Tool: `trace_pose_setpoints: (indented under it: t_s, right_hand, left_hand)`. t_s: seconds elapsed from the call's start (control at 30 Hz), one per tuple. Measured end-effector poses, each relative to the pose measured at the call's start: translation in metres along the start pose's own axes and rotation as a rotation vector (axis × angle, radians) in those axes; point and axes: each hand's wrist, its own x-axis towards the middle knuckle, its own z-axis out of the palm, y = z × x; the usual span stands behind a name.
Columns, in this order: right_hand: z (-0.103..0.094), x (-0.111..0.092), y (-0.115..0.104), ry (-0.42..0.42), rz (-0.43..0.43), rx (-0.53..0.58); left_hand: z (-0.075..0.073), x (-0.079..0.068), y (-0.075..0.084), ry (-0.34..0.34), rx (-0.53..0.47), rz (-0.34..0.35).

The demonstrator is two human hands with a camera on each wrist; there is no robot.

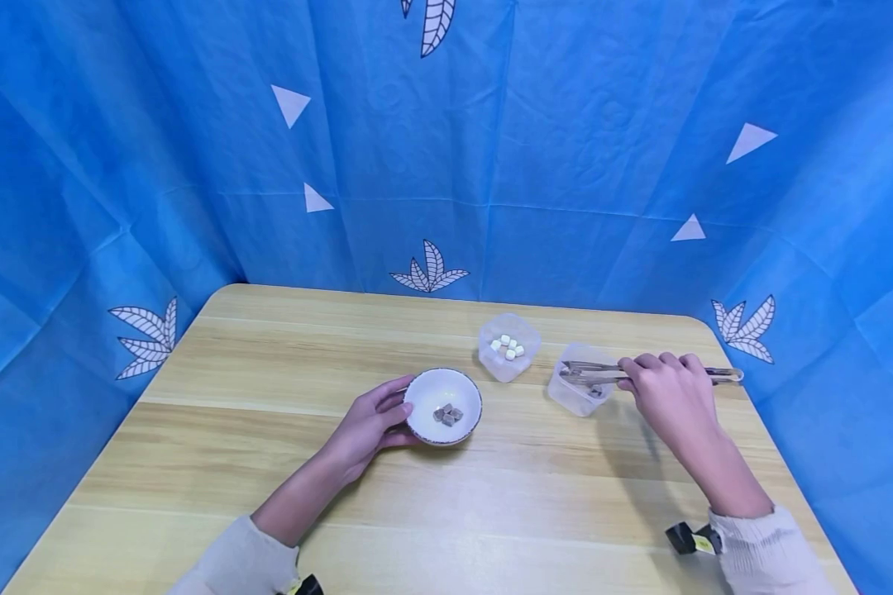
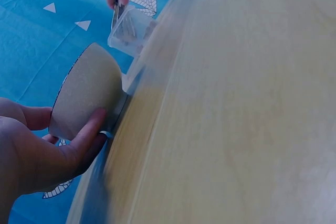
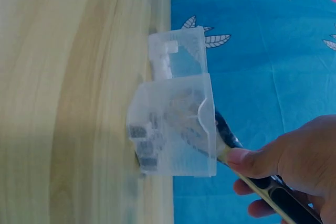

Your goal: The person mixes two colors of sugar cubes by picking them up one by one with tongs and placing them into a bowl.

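A white bowl (image 1: 426, 397) with a dark speckled rim stands on the table, several grey-brown cubes (image 1: 448, 416) lying inside. My left hand (image 1: 370, 427) grips it from the left, thumb at the rim and fingers against the outer wall (image 2: 86, 95). My right hand (image 1: 670, 395) holds metal tongs (image 1: 723, 376), their tips down in a clear plastic container (image 1: 573, 402). Through that container's wall in the right wrist view, several dark cubes (image 3: 144, 145) show at the bottom. Whether the tong tips pinch a cube I cannot tell.
Behind and left of the tongs' container is a second clear container (image 1: 489, 360) with several white cubes (image 1: 509, 347). Both stand on a wooden table (image 1: 268, 347). A blue patterned curtain (image 1: 565, 149) hangs around the table's back and sides.
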Motion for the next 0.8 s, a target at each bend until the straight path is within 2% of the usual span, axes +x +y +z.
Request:
trace_pose_setpoints:
  t_s: [0.2,0.37,0.47,0.8]
  right_hand:
    - [-0.001,0.008,0.0,-0.074,-0.018,-0.049]
    - [-0.007,0.017,-0.007,-0.244,-0.006,-0.095]
    - [-0.01,0.024,-0.013,-0.314,-0.015,-0.127]
    - [-0.01,0.047,-0.03,-0.362,-0.036,-0.175]
  left_hand:
    - [0.0,0.001,-0.001,-0.004,0.002,0.006]
    - [0.0,0.002,-0.002,0.0,0.004,0.001]
    - [0.0,0.002,-0.002,0.002,0.004,-0.003]
    - [-0.001,0.004,-0.003,-0.007,0.005,0.0]
